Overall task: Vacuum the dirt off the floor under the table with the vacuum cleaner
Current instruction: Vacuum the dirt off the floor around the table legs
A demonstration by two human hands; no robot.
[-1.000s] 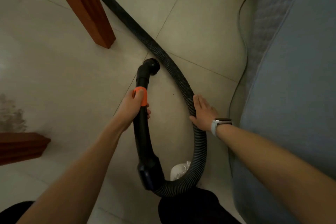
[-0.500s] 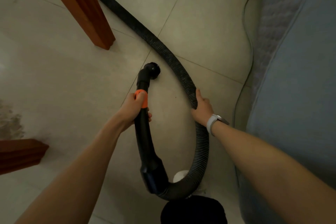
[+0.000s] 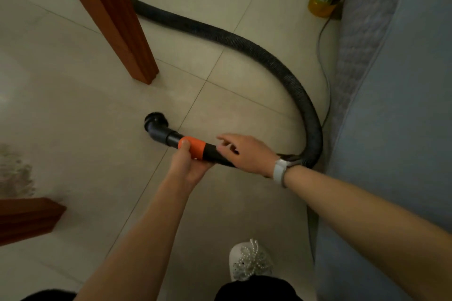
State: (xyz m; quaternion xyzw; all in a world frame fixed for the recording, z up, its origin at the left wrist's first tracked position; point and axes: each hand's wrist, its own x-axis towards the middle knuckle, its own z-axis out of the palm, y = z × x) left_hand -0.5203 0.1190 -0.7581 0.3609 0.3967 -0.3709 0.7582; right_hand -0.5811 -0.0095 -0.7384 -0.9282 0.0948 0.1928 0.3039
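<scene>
Orange is the colour of the ring (image 3: 193,147) on the black vacuum pipe (image 3: 215,153), and the left hand (image 3: 189,165) is wrapped around the pipe right at that ring, thumb on top. The right hand (image 3: 247,153) is over the pipe just behind the ring. Its fingers are spread and loose, and I cannot tell if they touch the pipe yet.

The round nozzle (image 3: 156,121) sits at the far end of the pipe from the ring, low by the pale floor tiles (image 3: 73,105). The dirt (image 3: 14,173) is a grey patch well to the left of the nozzle, close to a brown table leg (image 3: 27,217). Another table leg (image 3: 115,24) stands beyond the nozzle.

The long ribbed hose (image 3: 244,44) goes around behind that far leg and bends back by the blue sofa (image 3: 403,129) to the pipe. I think pulling the nozzle over to the dirt could make the hose catch on the leg. The hose could also snag the thin cord (image 3: 322,61) lying beside it.
</scene>
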